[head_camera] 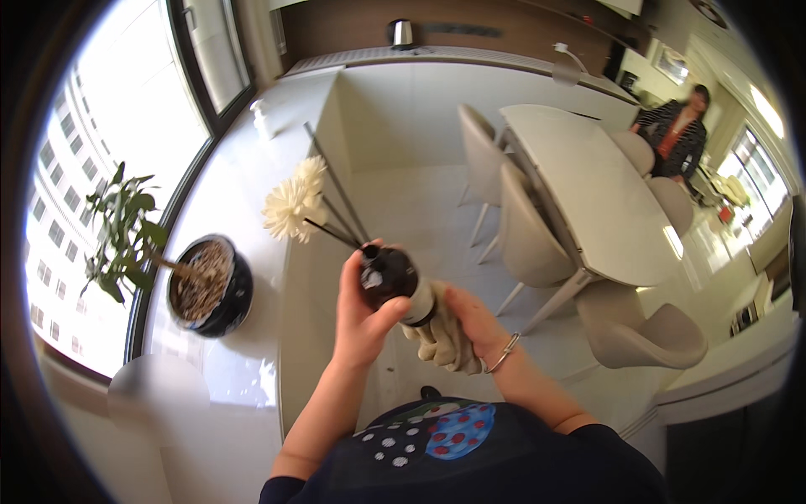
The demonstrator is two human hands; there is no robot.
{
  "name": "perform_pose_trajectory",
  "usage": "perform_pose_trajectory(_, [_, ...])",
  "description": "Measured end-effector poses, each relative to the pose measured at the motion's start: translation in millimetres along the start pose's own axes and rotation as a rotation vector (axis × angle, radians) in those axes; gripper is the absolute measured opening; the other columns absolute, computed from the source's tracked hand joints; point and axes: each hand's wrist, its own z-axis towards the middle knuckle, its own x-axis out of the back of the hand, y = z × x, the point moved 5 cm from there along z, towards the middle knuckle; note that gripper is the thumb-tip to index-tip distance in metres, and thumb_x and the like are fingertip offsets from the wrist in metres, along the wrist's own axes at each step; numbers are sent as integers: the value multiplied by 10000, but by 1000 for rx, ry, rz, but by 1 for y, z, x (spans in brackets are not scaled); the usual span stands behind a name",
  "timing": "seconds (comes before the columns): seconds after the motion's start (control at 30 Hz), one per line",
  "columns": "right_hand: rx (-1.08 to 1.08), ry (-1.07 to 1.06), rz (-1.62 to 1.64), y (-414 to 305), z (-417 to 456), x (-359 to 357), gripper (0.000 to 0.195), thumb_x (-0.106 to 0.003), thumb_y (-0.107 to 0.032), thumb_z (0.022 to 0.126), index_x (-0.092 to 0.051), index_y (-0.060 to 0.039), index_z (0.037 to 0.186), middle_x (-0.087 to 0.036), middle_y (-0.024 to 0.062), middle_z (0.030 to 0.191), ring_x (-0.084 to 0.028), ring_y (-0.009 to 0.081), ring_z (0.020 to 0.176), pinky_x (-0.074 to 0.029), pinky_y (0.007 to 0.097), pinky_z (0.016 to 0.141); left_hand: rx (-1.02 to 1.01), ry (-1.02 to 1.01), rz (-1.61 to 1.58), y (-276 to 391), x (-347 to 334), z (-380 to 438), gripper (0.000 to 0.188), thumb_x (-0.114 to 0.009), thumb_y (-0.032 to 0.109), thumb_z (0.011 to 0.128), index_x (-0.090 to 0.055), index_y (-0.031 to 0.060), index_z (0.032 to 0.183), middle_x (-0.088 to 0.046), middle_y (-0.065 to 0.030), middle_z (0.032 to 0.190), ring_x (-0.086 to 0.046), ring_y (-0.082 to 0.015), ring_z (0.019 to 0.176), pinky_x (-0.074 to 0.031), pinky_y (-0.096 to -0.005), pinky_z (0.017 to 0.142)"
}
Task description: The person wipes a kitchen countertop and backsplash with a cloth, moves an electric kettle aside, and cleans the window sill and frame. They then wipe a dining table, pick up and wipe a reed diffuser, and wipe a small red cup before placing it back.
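My left hand point(365, 315) is closed around a dark, round reed diffuser bottle point(388, 277), tilted up and to the left. Dark reeds point(340, 189) and cream artificial flowers point(295, 205) stick out of its narrow neck. At the bottle's lower end, my right hand point(472, 321) holds a bunched beige cloth point(444, 334), possibly a glove, against its base. The cloth hides part of the base and some of the right fingers. A metal bracelet point(504, 353) sits on my right wrist.
A potted plant point(236, 296) stands on the white windowsill counter point(252, 170) at left, with a small white bottle point(260, 120) farther back. Chairs point(535, 233) surround a white dining table point(585, 183) at right. A person point(677, 135) is beyond it. A kettle point(402, 33) stands on the far counter.
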Motion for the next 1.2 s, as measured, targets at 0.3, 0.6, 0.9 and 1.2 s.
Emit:
perform_pose_trajectory(0.3, [-22,-55,121,28,17,-19,536,-631,-395,948,-514,-22,1315,-637,74,1187,-642,158,1012,-543,313,863,-89,-3,93,-9,13,-6,813,-836,149,773,-332,33,1401,-489,-111,1360,-517,-194,1195,-437,-341,1020])
perform_pose_trajectory(0.6, [8,96,-254,15,38,-2,454,-690,-348,918,-591,-6,1201,-689,59,1017,-670,144,830,-545,282,729,-75,183,266,-8,41,-12,785,-842,90,752,-369,19,1374,-544,-106,1269,-554,-187,1136,-465,-331,978])
perform_pose_trajectory(0.9, [774,-82,-789,-53,27,-74,455,-539,-335,994,-531,7,1294,-567,162,1250,-549,280,1138,-424,358,983,32,269,433,-7,48,-24,769,-871,116,700,-424,-2,1314,-592,-132,1201,-585,-218,1110,-481,-350,954])
perform_pose_trajectory(1.2, [797,-358,-1001,-63,55,-64,375,-674,-322,871,-648,-62,1141,-560,93,1150,-506,288,1096,-425,379,958,255,67,92,-8,51,-33,947,-941,254,608,-412,-8,1349,-539,-85,1243,-547,-202,1147,-466,-343,977])
